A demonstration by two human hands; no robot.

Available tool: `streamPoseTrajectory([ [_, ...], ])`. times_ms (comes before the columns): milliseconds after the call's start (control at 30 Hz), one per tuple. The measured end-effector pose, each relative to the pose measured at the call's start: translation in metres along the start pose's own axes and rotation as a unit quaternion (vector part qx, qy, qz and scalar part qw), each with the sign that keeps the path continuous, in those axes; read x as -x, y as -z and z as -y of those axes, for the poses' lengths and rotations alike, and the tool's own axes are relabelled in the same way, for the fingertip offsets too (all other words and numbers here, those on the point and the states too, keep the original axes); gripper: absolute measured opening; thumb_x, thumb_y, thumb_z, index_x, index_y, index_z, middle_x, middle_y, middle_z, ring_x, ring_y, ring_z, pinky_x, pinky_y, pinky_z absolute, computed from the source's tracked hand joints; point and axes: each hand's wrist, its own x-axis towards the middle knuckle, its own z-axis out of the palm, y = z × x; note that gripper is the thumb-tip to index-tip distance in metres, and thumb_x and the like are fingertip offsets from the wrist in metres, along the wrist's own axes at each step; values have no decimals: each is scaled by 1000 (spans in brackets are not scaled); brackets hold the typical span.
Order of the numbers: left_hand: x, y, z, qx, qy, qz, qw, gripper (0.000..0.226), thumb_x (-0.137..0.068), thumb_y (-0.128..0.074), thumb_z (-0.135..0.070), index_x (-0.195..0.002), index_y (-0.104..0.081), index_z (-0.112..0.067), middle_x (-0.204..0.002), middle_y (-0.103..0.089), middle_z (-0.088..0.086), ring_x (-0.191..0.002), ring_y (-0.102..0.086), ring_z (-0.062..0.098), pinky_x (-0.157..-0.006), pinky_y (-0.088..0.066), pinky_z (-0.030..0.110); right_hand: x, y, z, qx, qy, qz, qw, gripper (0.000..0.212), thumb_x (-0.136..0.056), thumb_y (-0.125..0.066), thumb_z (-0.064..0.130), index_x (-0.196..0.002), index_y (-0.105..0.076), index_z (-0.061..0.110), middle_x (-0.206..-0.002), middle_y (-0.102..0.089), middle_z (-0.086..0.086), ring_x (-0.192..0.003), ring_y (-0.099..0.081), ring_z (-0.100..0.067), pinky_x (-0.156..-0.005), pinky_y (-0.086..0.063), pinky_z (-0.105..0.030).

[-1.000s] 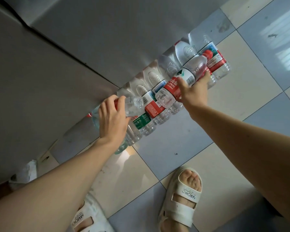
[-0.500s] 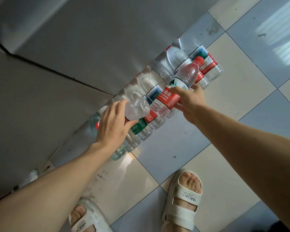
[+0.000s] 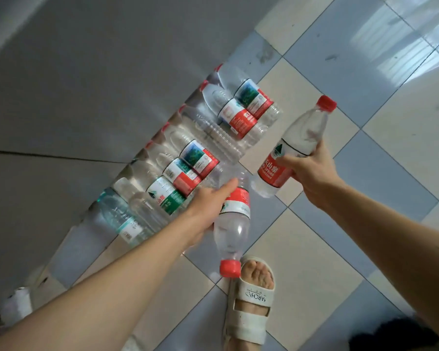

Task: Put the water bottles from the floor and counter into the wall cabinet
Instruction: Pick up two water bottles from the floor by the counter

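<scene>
Tiled floor [image 3: 314, 249]: bottle row [image 3: 200, 158]; each hand grips bottle.

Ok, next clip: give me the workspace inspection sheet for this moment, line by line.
Surface: checkered tile floor, grey and cream.
Job's things: row of water bottles lying along the cabinet base; two lifted bottles, one per hand.
Clutter: white object at lower left, unclear.
Grips: left hand holds a bottle cap down; right hand holds a bottle cap up.
Cables: nothing seen.
Surroundings: grey cabinet front; a foot in a white sandal.
</scene>
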Motion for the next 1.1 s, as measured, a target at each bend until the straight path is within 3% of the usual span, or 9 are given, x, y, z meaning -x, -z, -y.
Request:
streamPoseTrajectory([
  [67, -8, -22, -7, 67, 112, 33, 991, 48, -90, -66, -57, -102, -70, -11, -85, -77, 11, -75, -75, 27, -73, -64, 46, -5, 15, -4, 19, 28, -17, 999, 81, -71, -83, -7, -136, -45, 21, -117, -66, 0, -105, -69, -18, -93, -57, -44],
  [133, -16, -41, -18, 143, 193, 76, 968, 48, -88, -68, -58, -94, -66, -10, -64, -70, 9, -52, -69, 22, -50, -59, 34, -12, 28, -8, 54, 60, -32, 996, 81, -68, -86, -4, -131, -46, 25, -118, -63, 3, -106, -67, -16, -92, -56, -40],
  [267, -36, -64, -32, 260, 278, 106, 919, 44, -75, -81, -46, -93, -65, -9, -63, -70, 11, -46, -67, 24, -43, -57, 35, -22, 46, -16, 137, 129, -52, 981, 85, -64, -89, 6, -133, -45, 29, -113, -62, 16, -104, -63, -3, -80, -51, -17],
  [400, -53, -77, -28, 286, 280, 117, 909, 35, -82, -73, -45, -91, -68, -12, -72, -71, 13, -65, -67, 24, -47, -56, 27, -18, 58, -24, 174, 163, -75, 968, 72, -66, -90, 17, -117, -44, 39, -92, -56, 46, -89, -55, 22, -67, -42, 1],
  [600, -69, -76, -6, 352, 295, 55, 887, 60, -94, -57, -60, -98, -61, 0, -73, -70, 19, -74, -63, 30, -46, -58, 34, -16, 63, -38, 231, 193, -26, 953, 66, -72, -88, 17, -116, -43, 36, -108, -58, 17, -93, -54, 12, -70, -41, -3],
  [833, -54, -73, 7, 443, 246, 76, 859, 71, -97, -49, -61, -119, -55, 6, -104, -66, 29, -85, -66, 41, -53, -62, 47, -12, 69, -39, 256, 192, -8, 947, 81, -68, -93, 22, -131, -42, 32, -114, -55, 20, -99, -55, 4, -78, -44, -9],
  [967, -33, -64, 16, 350, 192, 33, 916, 62, -101, -44, -57, -122, -53, 1, -109, -68, 27, -88, -69, 42, -58, -62, 50, -7, 69, -39, 245, 155, -4, 957, 106, -67, -94, 21, -150, -28, 35, -128, -52, 13, -105, -57, -5, -81, -47, -14],
  [1067, -16, -48, 23, 203, 52, -77, 975, 27, -105, -53, -30, -124, -59, -12, -117, -70, 15, -100, -71, 31, -71, -62, 43, -7, 69, -41, 236, 125, -15, 964, 114, -67, -94, 22, -155, -22, 34, -132, -49, 13, -113, -54, -15, -76, -44, -12],
  [1100, -13, -42, 27, 142, -8, -94, 985, 29, -103, -58, -20, -131, -57, -14, -126, -67, 10, -108, -69, 25, -78, -61, 37, -7, 68, -41, 234, 113, -17, 966, 116, -67, -94, 23, -156, -20, 34, -135, -49, 12, -117, -54, -17, -76, -44, -12],
])
